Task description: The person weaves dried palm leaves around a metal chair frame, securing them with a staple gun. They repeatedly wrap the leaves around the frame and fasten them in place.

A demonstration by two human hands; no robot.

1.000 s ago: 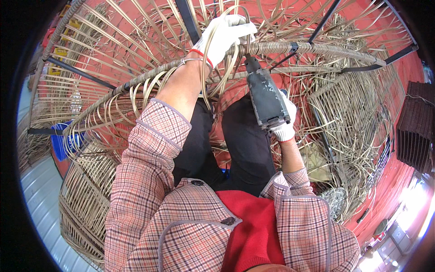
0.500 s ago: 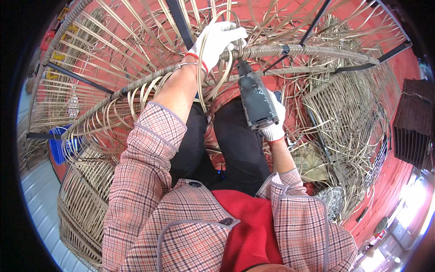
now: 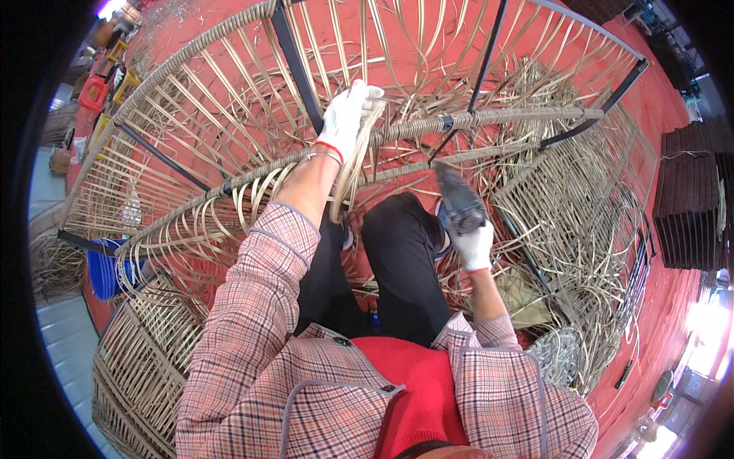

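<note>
The person's left hand (image 3: pixel 348 118), in a white glove, was closed on a bunch of pale strips (image 3: pixel 359 172) beside the wrapped rail (image 3: pixel 428 125), the strips' lower part hanging below the rail in a loose fold. The right hand (image 3: pixel 472 243), also gloved, gripped a dark grey tool (image 3: pixel 461 197), its handle mostly hidden by the fist; the tool's nose pointed up toward the frame, apart from the wrapped rail and near the thinner lower rail (image 3: pixel 401 170), though whether it touched that one could not be told. Good handling here, as I judge it, meant keeping the strips snug and flat against the rail without twists, holding the gloved fingers clear of the nose, and squaring the tool to the rail before any pressing. Past the rails, more strips fanned over the frame's dark bars (image 3: pixel 297 65). A blue bucket (image 3: pixel 103 271) stood at the left near a slatted panel (image 3: pixel 149 356); at the right lay a tangle of strips (image 3: pixel 569 180), and beyond it a stack of dark brown pieces (image 3: pixel 688 206).
</note>
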